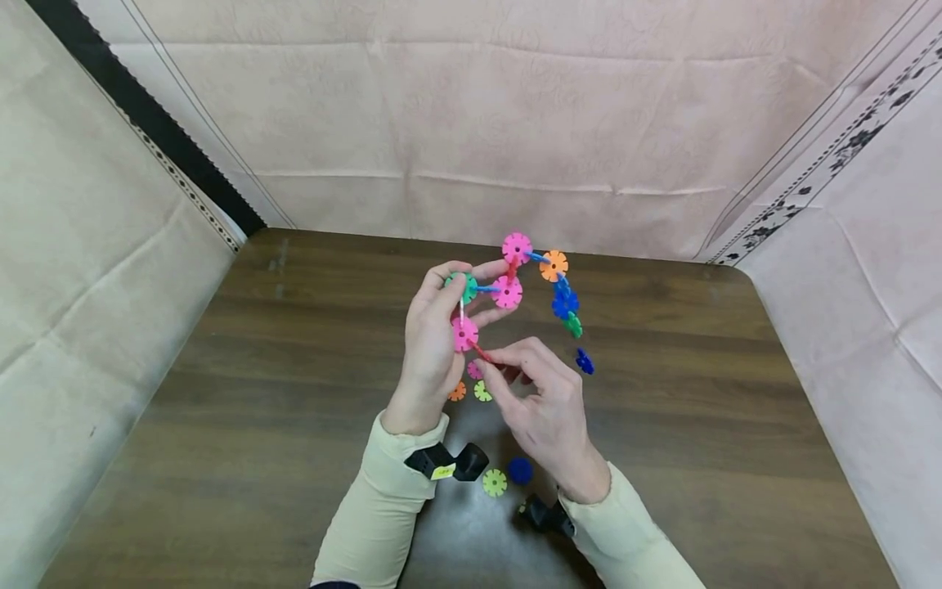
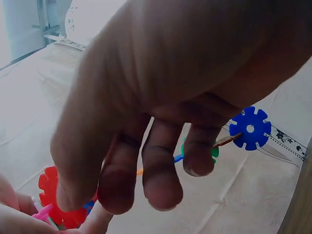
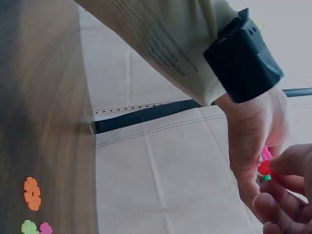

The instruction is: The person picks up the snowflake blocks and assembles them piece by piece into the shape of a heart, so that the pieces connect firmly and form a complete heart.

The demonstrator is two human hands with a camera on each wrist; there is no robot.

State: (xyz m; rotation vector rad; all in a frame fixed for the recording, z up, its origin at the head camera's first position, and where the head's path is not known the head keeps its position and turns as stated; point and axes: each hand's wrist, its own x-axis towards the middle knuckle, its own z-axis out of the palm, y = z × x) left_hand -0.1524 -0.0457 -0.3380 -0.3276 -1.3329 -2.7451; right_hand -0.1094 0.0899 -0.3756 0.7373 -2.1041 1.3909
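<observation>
Above the bench (image 1: pixel 257 368), the left hand (image 1: pixel 430 343) grasped the chain of coloured discs (image 1: pixel 515 282) in its curled fingers, while the right hand (image 1: pixel 540 393) pinched a red disc (image 3: pixel 263 167) at the chain's lower end.

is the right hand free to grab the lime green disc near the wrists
Probably not yet: the right hand pinches a red piece on the chain, though the lime green plastic disc lies bare on the wooden table just below it.

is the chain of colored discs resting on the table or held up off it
Held up off it. The left hand grips the disc chain near its green and pink discs, the right hand pinches a red piece at its lower end; loose discs lie on the table.
</observation>
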